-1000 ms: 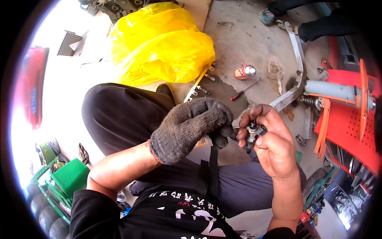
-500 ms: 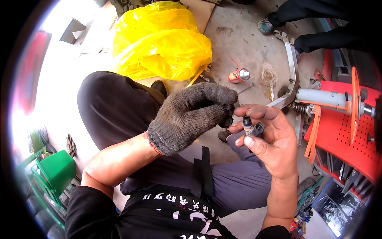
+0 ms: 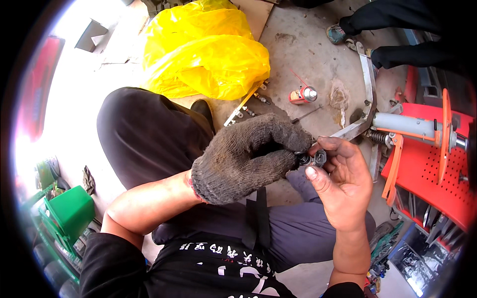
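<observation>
My right hand (image 3: pixel 345 181), bare with dark-smudged fingertips, pinches a small fuel injector (image 3: pixel 319 158) with a dark round connector end. My left hand (image 3: pixel 248 159) wears a dirty grey knitted glove. Its thumb and forefinger close on a small black part (image 3: pixel 301 158), which meets the injector's tip. Glove and fingers partly cover where the two pieces touch, so I cannot tell how far one sits on the other. Both hands are held in front of my bent legs.
Beyond my knees lie a yellow plastic sheet (image 3: pixel 206 54), a red spray can (image 3: pixel 302 95) and small metal parts (image 3: pixel 262 99). At right stand a red perforated tool cart (image 3: pixel 432 164) and a grey cylinder (image 3: pixel 405 122). A green bin (image 3: pixel 72 211) is at left; another person's legs (image 3: pixel 392 37) are far right.
My left hand has moved right and slightly down, bringing the black part against the injector. The injector has turned from upright to lying sideways in my right fingers.
</observation>
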### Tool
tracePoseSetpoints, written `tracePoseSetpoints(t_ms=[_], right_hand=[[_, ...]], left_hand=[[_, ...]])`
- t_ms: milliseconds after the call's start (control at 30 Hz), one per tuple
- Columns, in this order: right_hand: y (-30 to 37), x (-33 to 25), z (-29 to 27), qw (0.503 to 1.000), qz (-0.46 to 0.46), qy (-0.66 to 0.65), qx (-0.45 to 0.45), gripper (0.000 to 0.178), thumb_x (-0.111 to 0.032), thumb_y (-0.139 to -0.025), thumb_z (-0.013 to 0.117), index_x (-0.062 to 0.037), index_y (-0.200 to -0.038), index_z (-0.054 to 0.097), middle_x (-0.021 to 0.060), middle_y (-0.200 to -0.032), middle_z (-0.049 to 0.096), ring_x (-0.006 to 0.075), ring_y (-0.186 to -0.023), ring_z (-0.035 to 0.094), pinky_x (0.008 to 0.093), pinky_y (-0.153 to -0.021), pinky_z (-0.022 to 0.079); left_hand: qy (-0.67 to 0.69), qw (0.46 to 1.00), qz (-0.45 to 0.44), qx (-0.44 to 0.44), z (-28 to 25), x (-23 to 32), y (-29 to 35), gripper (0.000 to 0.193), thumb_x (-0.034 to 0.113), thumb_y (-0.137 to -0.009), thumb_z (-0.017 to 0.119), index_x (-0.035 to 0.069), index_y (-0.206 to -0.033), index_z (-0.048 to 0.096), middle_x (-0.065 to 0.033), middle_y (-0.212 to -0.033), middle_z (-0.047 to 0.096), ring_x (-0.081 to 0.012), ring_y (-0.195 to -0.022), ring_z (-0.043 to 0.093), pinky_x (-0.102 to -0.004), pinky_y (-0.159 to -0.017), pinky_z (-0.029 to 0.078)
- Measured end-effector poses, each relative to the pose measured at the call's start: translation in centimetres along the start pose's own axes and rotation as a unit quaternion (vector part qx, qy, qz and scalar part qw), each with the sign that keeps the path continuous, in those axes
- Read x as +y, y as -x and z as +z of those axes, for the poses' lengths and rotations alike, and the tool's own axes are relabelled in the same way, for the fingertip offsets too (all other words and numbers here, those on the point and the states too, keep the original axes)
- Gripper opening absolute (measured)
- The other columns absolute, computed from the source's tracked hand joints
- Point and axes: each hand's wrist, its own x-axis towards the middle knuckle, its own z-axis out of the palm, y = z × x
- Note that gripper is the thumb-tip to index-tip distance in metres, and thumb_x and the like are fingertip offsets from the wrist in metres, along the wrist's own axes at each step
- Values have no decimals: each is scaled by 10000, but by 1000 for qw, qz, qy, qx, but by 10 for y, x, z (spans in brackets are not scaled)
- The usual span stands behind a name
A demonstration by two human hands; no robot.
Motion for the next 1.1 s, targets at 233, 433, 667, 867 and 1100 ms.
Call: tracePoseSetpoints(t_ms=[233, 433, 667, 867, 1100], right_hand=[[-1, 0, 3, 998, 6, 41, 37, 404, 17, -900, 735, 57, -1265, 568, 108, -1200, 655, 169, -1043, 656, 310, -902, 543], [2, 0, -3, 989, -31, 145, 22, 333, 28, -871, 750, 46, -1175, 616, 123, -1131, 708, 151, -935, 682, 285, -791, 564], [-2, 6, 2, 944, -134, 301, 23, 297, 47, -840, 752, 40, -1110, 627, 127, -1095, 718, 161, -880, 684, 281, -714, 533], [-11, 6, 1, 980, -40, 191, 32, 330, 50, -830, 746, 10, -1136, 630, 125, -1036, 709, 209, -861, 696, 304, -711, 547], [-11, 22, 24, 960, -89, 237, 121, 328, 59, -829, 731, 9, -1137, 630, 146, -1013, 700, 243, -858, 702, 309, -734, 553]], left_hand=[[-30, 999, 28, -14, -3, -2, -5, 294, -13, -917, 703, -13, -1206, 652, -112, -1178, 693, -196, -1062, 679, -342, -939, 561], [-148, 988, 31, -20, -8, 4, -3, 256, 5, -879, 746, -19, -1128, 690, -117, -1152, 695, -197, -1022, 684, -338, -905, 568], [-242, 969, 39, 5, -1, -4, -3, 250, -10, -888, 733, -18, -1132, 684, -112, -1093, 708, -178, -1002, 686, -324, -900, 564], [-138, 986, -14, 95, 12, -5, -1, 238, -52, -879, 727, -13, -1108, 678, -96, -1071, 706, -147, -986, 680, -303, -887, 561], [-478, 832, 244, 142, 18, -21, -7, 384, -66, -766, 758, 22, -1133, 686, -135, -959, 695, -325, -847, 682, -368, -708, 552]])
